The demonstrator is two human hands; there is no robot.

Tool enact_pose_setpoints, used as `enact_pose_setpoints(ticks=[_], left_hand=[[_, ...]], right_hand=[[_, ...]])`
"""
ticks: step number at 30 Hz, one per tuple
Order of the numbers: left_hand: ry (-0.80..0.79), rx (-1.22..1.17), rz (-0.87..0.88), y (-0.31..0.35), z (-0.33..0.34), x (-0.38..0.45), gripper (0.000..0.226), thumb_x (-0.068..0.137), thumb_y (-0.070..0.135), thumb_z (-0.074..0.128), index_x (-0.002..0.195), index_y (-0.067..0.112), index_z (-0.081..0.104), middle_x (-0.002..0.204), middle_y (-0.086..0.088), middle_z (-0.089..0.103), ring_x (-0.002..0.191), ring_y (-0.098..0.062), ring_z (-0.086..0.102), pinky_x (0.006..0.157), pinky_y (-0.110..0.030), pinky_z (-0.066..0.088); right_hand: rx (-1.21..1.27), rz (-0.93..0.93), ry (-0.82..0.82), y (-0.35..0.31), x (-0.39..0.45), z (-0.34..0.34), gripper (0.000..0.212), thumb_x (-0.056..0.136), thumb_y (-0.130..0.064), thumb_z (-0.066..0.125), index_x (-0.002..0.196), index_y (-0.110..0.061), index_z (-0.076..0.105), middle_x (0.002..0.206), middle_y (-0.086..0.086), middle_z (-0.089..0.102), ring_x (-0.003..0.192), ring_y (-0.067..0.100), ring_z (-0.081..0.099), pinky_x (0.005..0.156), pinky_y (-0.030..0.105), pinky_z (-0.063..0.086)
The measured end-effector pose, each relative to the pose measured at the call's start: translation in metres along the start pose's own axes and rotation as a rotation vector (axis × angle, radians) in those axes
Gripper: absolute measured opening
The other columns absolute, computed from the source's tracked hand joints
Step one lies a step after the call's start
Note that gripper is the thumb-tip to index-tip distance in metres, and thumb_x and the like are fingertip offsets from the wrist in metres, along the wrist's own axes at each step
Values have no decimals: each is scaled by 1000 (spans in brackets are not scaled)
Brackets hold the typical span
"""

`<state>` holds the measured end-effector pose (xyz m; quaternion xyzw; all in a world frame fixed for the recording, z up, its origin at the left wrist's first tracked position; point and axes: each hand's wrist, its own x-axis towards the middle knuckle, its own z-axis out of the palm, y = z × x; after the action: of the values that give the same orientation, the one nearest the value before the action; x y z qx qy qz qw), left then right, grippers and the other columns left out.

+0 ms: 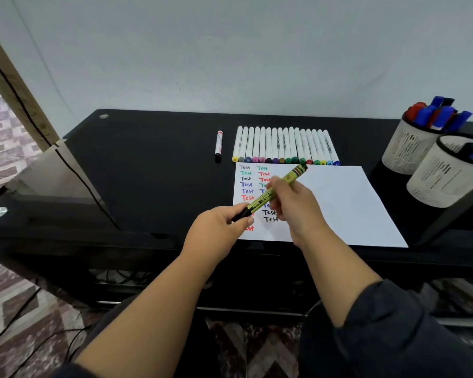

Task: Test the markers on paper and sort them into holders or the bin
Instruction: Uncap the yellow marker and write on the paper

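I hold a yellow-green marker (pixel 274 191) slantwise over the paper (pixel 336 203), both hands on it. My left hand (pixel 219 227) pinches its black cap end between thumb and curled fingers, while my right hand (pixel 292 203) wraps the middle of the barrel. The sheet lies on the black desk (pixel 153 170) and carries two columns of the word "Test" in several colours (partly hidden by my hands). Beyond it lies a row of white markers (pixel 284 144), side by side, with one red-banded marker (pixel 219 145) apart to their left. Two mesh holders (pixel 432 170) at the right contain blue and red markers.
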<state>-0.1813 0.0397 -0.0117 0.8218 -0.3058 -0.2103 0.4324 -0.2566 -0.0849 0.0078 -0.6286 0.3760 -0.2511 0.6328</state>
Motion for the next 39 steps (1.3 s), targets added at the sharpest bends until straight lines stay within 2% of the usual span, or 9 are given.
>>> enact_pose_setpoints(ticks=[5,13,16,21,26,30,34,36,39], left_hand=[[5,98,15,5,1,5,30,90,39,59,120,39,61,82,19,61,74,-6,58,54,-21,41],[59,293,43,8,8,11,34,92,42,53,126,40,56,89,11,60,77,-8,55,59,-25,43],[37,329,48,12,11,10,33,93,41,51,126,39,56,80,11,56,70,-6,50,54,-23,39],[-19,236,43,18,9,6,28,92,37,55,119,36,62,74,16,57,68,-3,51,62,-24,42],[-74,61,-18,19,6,2,32,89,33,60,121,28,63,104,12,66,85,-3,56,63,-17,40],[-123,-70,-66,17,3,1,18,89,29,61,103,23,70,90,14,68,86,-1,60,67,-13,43],[-172,-173,-112,18,0,0,22,90,26,61,108,16,68,77,13,69,73,7,62,62,-8,42],[-187,-198,-138,14,-5,-4,19,90,24,62,105,15,69,75,12,71,68,8,63,69,-10,46],[-110,-214,-164,3,-15,-9,14,87,25,65,100,26,71,78,14,72,81,-2,67,85,-25,51]], right_hand=[[-119,-13,8,3,2,8,32,95,-41,50,75,-18,57,54,-4,54,49,8,46,53,22,38],[-98,-58,124,11,3,11,23,90,-37,60,75,-21,54,66,-9,59,51,3,53,50,15,38],[-105,-54,187,13,7,11,23,92,-30,57,77,-13,52,65,-5,56,52,7,51,45,16,37],[-129,-29,194,12,9,7,25,89,-21,53,67,-12,47,60,-1,50,49,12,44,45,22,32],[-142,-24,162,10,7,7,24,89,-18,52,66,-15,46,60,-3,51,48,9,44,35,12,31],[-138,-12,117,8,7,5,24,89,-18,52,65,-19,48,60,-6,53,48,7,46,36,12,31],[-153,-10,72,7,6,6,27,90,-16,51,63,-19,47,55,-6,48,44,7,40,37,14,30],[-59,27,131,5,12,-2,25,91,-16,51,67,-17,45,56,-4,43,46,10,35,40,18,30],[122,88,254,-2,23,-26,24,90,-14,50,69,-17,37,55,-1,34,42,9,26,38,20,23]])
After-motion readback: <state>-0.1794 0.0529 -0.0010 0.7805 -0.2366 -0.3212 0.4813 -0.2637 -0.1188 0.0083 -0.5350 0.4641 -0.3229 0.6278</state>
